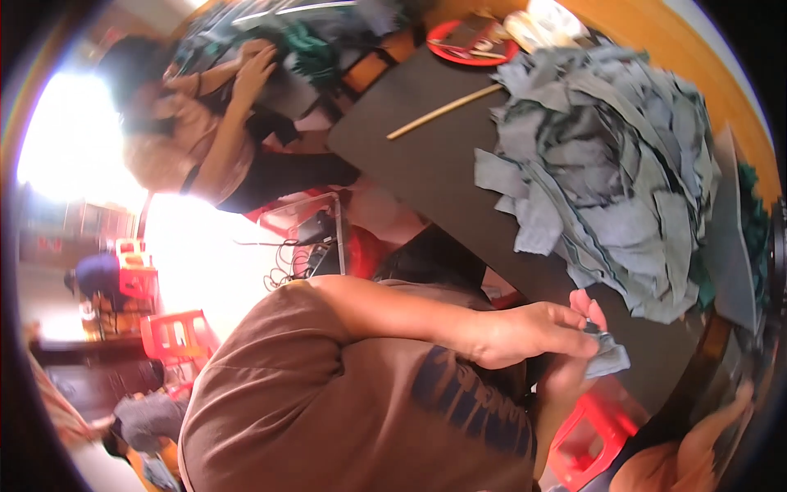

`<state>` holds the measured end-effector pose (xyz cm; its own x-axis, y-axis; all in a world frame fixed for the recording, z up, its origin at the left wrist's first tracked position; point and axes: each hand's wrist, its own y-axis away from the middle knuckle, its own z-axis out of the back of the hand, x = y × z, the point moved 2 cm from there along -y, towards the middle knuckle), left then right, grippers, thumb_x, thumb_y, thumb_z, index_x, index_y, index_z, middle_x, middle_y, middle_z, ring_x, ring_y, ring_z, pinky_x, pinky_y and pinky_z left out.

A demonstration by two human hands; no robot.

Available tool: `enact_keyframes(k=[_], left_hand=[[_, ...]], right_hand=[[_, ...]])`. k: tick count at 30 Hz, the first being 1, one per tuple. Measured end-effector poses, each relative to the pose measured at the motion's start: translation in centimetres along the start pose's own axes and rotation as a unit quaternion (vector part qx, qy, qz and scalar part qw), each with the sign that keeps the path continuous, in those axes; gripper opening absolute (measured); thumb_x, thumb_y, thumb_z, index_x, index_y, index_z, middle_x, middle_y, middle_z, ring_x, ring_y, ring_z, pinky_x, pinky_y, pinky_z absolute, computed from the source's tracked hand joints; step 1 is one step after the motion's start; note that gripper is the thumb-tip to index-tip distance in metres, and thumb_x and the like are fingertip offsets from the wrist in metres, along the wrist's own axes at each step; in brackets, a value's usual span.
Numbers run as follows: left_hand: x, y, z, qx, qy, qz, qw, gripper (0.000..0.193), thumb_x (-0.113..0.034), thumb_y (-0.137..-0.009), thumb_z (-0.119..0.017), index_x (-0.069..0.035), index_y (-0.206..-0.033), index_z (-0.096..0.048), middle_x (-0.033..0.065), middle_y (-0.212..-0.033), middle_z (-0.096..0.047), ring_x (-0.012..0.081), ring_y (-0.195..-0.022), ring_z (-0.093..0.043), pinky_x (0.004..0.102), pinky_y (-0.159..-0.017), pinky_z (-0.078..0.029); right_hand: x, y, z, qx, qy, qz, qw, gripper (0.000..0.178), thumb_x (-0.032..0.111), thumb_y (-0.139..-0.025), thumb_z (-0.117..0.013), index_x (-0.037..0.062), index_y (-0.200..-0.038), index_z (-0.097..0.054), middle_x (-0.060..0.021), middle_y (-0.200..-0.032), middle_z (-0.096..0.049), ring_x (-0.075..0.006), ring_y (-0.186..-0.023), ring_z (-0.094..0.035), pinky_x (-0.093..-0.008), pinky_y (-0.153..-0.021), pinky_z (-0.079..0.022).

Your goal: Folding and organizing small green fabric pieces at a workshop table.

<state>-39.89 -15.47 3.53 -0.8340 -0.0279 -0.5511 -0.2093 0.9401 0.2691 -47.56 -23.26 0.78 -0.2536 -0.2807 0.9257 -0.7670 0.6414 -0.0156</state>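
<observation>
My left hand (525,332) reaches across my front and pinches a small blue-grey piece of cloth (611,359) between thumb and fingers. Close against it, my right hand (566,377) comes up from below and also grips the cloth; the left hand covers much of it. A small dark spot shows on the cloth at the fingertips. Both hands are held at the near edge of a dark table (443,107). Just beyond them, a large heap of grey-blue cloth pieces (607,189) with dark edging lies on the table.
A wooden stick (443,112) lies left of the heap, near a red tray (473,54) with small items. Red stools (592,439) stand nearby. A clear bin (328,238) holds black cables. One co-worker (197,131) sits at far left, another person's arm (697,451) shows at lower right.
</observation>
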Motion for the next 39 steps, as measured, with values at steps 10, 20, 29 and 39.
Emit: enact_keyframes(k=[10,20,29,39], left_hand=[[-0.3,0.9,1.3,-0.158,-0.186,-0.173,0.954,0.02,-0.017,-0.079,-0.068,0.0,-0.087,-0.062,0.0024,-0.087,-0.052,0.0114,-0.086,-0.05,0.0258,-0.078,-0.04],[-1.7,3.3,4.0,-0.114,-0.411,-0.287,0.858,0.012,-0.007,-0.078,-0.064,-0.002,-0.089,-0.062,0.0056,-0.079,-0.049,0.016,-0.077,-0.05,0.0283,-0.068,-0.04],[-2.6,2.9,5.7,-0.008,-0.324,-0.201,0.924,0.018,-0.004,-0.078,-0.061,-0.003,-0.096,-0.062,0.0049,-0.085,-0.049,0.015,-0.087,-0.048,0.0273,-0.078,-0.038],[-3.6,4.5,7.0,-0.017,-0.154,-0.059,0.986,0.027,-0.006,-0.079,-0.06,-0.003,-0.106,-0.062,0.0057,-0.099,-0.061,0.0121,-0.097,-0.054,0.0283,-0.084,-0.043]], right_hand=[[1.4,0.9,-0.8,0.042,0.059,0.14,0.987,0.048,0.017,-0.085,-0.053,-0.0084,-0.124,-0.041,-0.0206,-0.126,-0.046,-0.0285,-0.115,-0.046,-0.0368,-0.099,-0.035],[-0.4,-0.4,-1.2,0.032,0.099,0.062,0.993,0.034,0.017,-0.089,-0.047,-0.0108,-0.107,-0.054,-0.022,-0.107,-0.056,-0.0275,-0.097,-0.055,-0.0362,-0.087,-0.044],[-1.8,-0.3,-2.2,0.03,0.098,0.101,0.99,0.035,0.02,-0.088,-0.049,-0.0112,-0.105,-0.054,-0.0245,-0.108,-0.056,-0.0322,-0.096,-0.056,-0.0417,-0.088,-0.044],[-2.2,-2.6,-5.3,0.155,0.178,0.056,0.97,0.029,0.016,-0.085,-0.051,-0.0064,-0.1,-0.061,-0.0169,-0.1,-0.062,-0.0238,-0.094,-0.053,-0.0353,-0.086,-0.041]])
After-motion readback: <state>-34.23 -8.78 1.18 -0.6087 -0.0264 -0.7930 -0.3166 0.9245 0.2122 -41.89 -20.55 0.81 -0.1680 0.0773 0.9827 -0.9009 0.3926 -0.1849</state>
